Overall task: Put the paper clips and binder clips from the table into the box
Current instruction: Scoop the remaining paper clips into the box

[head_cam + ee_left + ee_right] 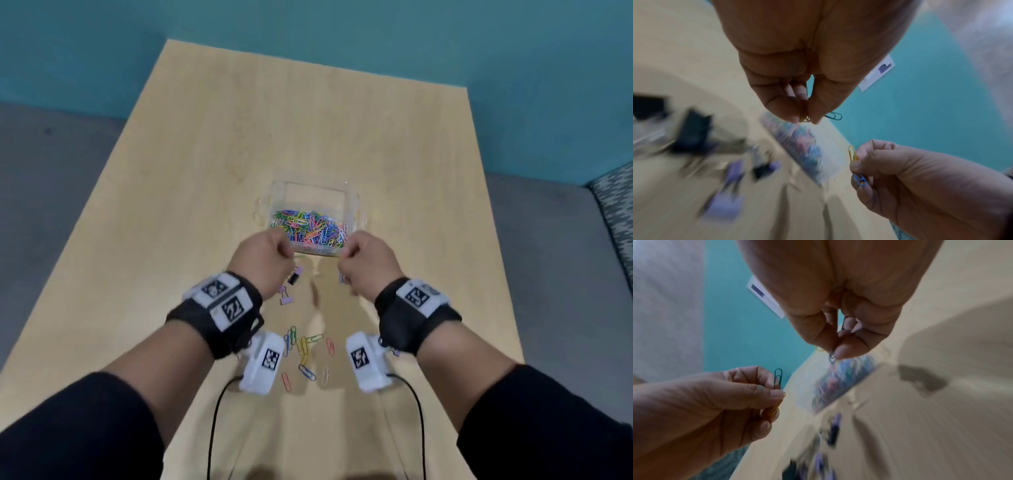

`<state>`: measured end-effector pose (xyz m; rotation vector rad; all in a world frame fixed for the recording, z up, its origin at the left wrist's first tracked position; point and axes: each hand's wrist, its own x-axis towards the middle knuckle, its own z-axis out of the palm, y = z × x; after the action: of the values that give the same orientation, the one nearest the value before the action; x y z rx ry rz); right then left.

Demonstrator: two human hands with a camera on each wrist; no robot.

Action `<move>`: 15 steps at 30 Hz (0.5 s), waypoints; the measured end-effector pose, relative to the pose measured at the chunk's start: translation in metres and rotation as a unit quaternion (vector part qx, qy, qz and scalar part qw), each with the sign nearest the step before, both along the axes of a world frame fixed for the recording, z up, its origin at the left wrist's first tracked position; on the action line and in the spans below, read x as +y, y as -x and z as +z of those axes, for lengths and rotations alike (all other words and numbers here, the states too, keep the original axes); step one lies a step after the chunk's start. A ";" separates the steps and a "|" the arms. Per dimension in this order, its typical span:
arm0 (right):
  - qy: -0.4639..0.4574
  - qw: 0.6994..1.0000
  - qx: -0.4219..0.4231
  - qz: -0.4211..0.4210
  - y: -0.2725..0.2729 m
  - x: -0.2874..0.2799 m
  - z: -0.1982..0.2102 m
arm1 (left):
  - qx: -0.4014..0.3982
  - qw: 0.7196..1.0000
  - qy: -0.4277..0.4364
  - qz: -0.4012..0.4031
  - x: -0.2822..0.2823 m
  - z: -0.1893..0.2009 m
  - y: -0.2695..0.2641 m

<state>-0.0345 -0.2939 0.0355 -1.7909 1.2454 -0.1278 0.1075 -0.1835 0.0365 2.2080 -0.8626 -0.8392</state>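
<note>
Head view: both hands hover side by side just above the near edge of the clear box [352,202], which sits mid-worktop [205,171] with a heap of coloured paper clips [310,228] filling its near half. Left hand [263,263] at the box's near-left corner, right hand [368,265] at its near-right corner; fingers of both curled inward, pinching.

Left wrist view: left hand's thumb and fingertips [786,112] pinch an orange clip [804,117] and a teal clip [833,116], the teal one sticking out sideways. Right hand in the same view grips a yellow clip [852,153] standing up from the fingers and a blue clip [860,179] lower in the grip.

Right wrist view confirms: right hand [840,331] pinches the blue clip between thumb and forefinger, over the blurred box.

On the worktop, nearer the person than the box: purple and black binder clips [289,286] beside and partly under the left hand, and a loose scatter of paper clips [305,353] between the two wrists, well short of the box.
</note>
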 end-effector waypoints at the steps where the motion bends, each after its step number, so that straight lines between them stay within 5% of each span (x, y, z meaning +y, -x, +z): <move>1: 0.021 1.000 -0.008 -0.002 -0.010 -0.011 0.006 | -0.018 1.000 0.013 -0.002 -0.013 0.007 -0.009; 8: 0.032 0.998 -0.005 0.045 -0.041 -0.043 0.034 | -0.084 0.995 0.011 -0.052 -0.053 0.030 -0.031; 12: 0.098 0.993 -0.022 0.062 -0.011 -0.033 0.041 | -0.063 0.995 0.073 -0.013 -0.022 0.035 -0.032; 15: 0.134 0.980 0.022 0.143 0.021 0.003 0.029 | -0.073 0.995 0.040 -0.052 0.017 0.025 -0.007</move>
<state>-0.0557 -0.2909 0.0640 -2.1975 1.0240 -0.0968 0.1146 -0.1667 0.0618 2.1905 -1.0698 -0.6841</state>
